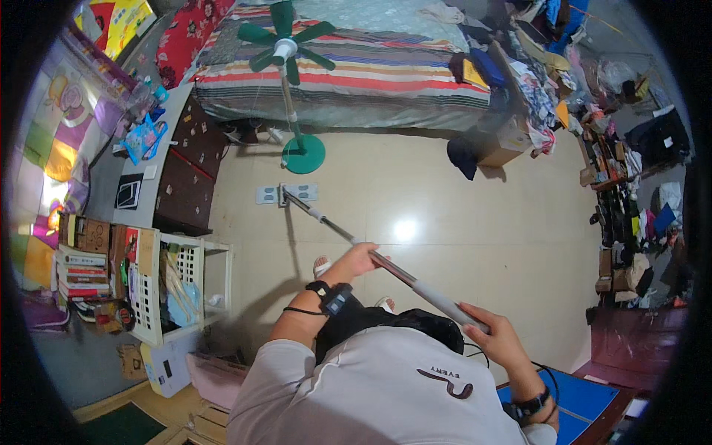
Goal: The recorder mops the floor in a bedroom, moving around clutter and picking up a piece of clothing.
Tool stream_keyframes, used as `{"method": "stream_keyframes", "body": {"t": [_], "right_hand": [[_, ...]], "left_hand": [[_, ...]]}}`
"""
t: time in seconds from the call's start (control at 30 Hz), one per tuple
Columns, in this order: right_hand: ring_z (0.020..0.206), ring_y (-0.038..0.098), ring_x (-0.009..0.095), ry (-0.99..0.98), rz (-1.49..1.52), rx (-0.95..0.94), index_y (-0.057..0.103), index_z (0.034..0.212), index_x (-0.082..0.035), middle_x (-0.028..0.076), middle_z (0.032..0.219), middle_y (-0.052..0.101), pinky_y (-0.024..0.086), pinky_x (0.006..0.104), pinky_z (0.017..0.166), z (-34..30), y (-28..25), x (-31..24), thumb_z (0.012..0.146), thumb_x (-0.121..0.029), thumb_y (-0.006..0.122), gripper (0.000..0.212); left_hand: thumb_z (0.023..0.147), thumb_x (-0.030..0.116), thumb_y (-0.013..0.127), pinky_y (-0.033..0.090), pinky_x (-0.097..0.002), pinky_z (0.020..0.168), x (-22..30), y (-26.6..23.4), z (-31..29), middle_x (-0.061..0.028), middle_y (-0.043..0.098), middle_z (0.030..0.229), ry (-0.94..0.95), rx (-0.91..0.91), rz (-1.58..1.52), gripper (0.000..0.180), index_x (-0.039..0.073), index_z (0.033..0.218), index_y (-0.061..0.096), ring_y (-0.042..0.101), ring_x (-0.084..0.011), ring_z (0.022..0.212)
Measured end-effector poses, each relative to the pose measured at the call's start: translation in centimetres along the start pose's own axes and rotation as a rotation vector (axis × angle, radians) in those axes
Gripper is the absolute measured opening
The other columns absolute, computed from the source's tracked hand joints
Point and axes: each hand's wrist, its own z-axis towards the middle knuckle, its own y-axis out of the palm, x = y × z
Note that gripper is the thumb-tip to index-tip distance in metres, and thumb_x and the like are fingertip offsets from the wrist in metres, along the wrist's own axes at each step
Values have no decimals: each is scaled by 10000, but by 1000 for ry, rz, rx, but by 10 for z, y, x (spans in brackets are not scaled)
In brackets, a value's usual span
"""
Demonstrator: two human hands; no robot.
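A flat mop with a silver pole slants across the middle of the view. Its flat grey-and-white head lies on the tiled floor near the fan's base. Partway along the pole, my left hand is closed around it. My right hand grips the white upper handle, close to its end at my right side. Both wrists carry dark bands, and a small black device sits on the left one. My feet, in white footwear, show partly below the pole.
A green standing fan is just beyond the mop head, before a bed with a striped cover. Dark drawers and a white plastic rack line the left. A cardboard box and cluttered shelves are at right.
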Motion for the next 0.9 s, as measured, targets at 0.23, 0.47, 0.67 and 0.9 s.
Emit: {"method": "stream_keyframes", "body": {"t": [0.23, 0.47, 0.67, 0.9], "right_hand": [[868, 634, 173, 90, -50, -24, 564, 1232, -104, 151, 1031, 665, 480, 298, 789, -25, 5, 33, 833, -189, 611, 411], [934, 615, 152, 202, 94, 307, 612, 1155, -37, 134, 1046, 668, 465, 296, 842, -109, -37, 42, 795, -106, 627, 367], [948, 632, 195, 111, 96, 390, 629, 1130, -40, 160, 1062, 659, 469, 310, 846, -84, -3, 55, 783, -67, 643, 348], [780, 637, 179, 116, 20, 425, 652, 1091, -47, 162, 921, 677, 488, 291, 712, -105, -46, 38, 729, -38, 668, 362]], "left_hand": [[834, -38, 474, 431, -659, 888, -32, -24, 32, -319, 384, 1099, 119, 83, 51, 348, -85, 1083, 234, 511, -547, 996], [824, 101, 544, 454, -565, 901, -118, 99, 26, -290, 480, 1068, -252, 58, 183, 386, -104, 1086, 348, 558, -474, 973], [821, 168, 554, 504, -516, 830, -79, 86, 52, -294, 445, 1107, -208, -30, 245, 563, -69, 1213, 228, 575, -410, 920], [825, 266, 536, 458, -464, 917, -100, 117, 44, -223, 600, 1044, -264, -143, 323, 399, -20, 1101, 498, 592, -349, 975]]}}
